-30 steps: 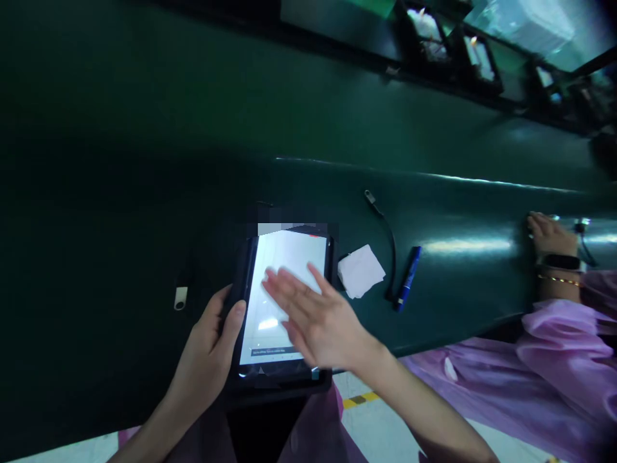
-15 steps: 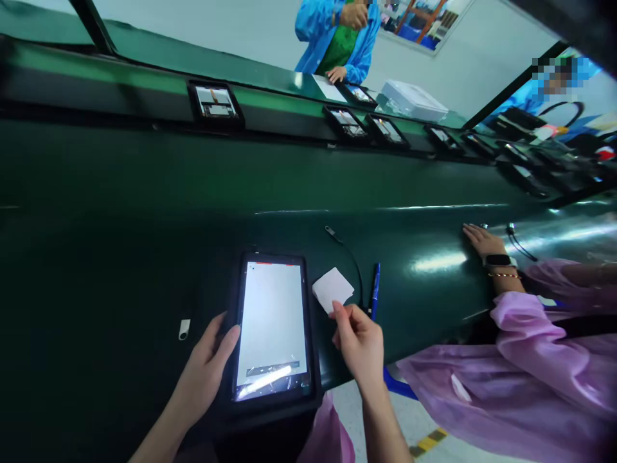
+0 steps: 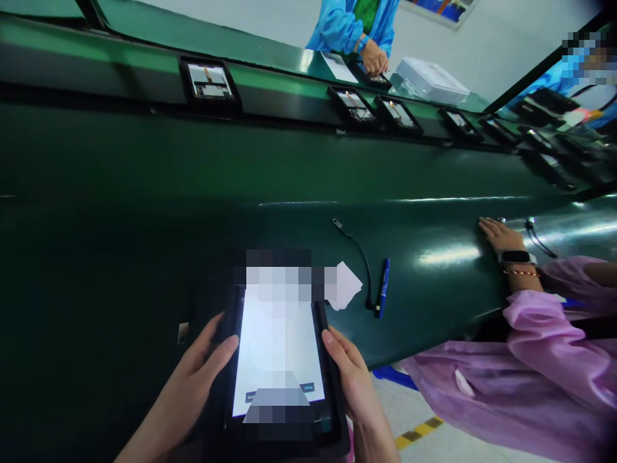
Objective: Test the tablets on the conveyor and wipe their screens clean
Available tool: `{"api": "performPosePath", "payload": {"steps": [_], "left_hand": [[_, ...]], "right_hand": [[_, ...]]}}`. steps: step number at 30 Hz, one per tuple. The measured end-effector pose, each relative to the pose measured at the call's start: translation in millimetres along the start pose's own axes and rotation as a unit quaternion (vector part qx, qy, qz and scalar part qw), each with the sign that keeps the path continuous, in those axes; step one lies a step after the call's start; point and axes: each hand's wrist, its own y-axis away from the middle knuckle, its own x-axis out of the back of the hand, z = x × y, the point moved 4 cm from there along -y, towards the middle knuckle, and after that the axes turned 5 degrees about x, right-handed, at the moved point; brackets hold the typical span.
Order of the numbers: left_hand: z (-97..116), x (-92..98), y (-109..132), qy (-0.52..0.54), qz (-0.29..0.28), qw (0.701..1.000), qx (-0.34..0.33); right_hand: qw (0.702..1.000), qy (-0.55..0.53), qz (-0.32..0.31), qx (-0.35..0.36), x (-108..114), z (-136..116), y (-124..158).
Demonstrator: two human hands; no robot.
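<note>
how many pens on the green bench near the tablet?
1. The blue pen lies on the bench, right of the white paper and beside the black cable, apart from the tablet held by the left hand and right hand. Others may be hidden.

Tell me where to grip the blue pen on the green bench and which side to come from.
Take the blue pen at mid-barrel, from above and from its right side. It lies flat, pointing away from the person, and a black cable curls close along its left with its plug by the pen's near end, so the right side looks freer.
</note>
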Motion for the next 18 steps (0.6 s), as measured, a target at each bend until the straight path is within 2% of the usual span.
{"api": "performPosePath", "payload": {"steps": [2,5,11,18], "left_hand": [[-2.6,2.0,0.5,-0.015,-0.005,1.000,0.022],[-1.8,1.7,4.6,0.012,-0.018,0.998,0.053],[1.1,-1.3,11.4,0.037,-0.041,0.998,0.036],[-7.0,0.9,3.8,0.021,-0.070,0.997,0.001]], "right_hand": [[0.995,-0.065,0.029,-0.073,-0.2,2.8,5.9],[0.984,-0.125,0.051,-0.113,-3.7,-1.6,13.1],[0.979,-0.146,0.065,-0.127,-8.4,-6.6,14.5],[0.982,-0.139,0.040,-0.118,-7.8,6.3,9.2]]}}
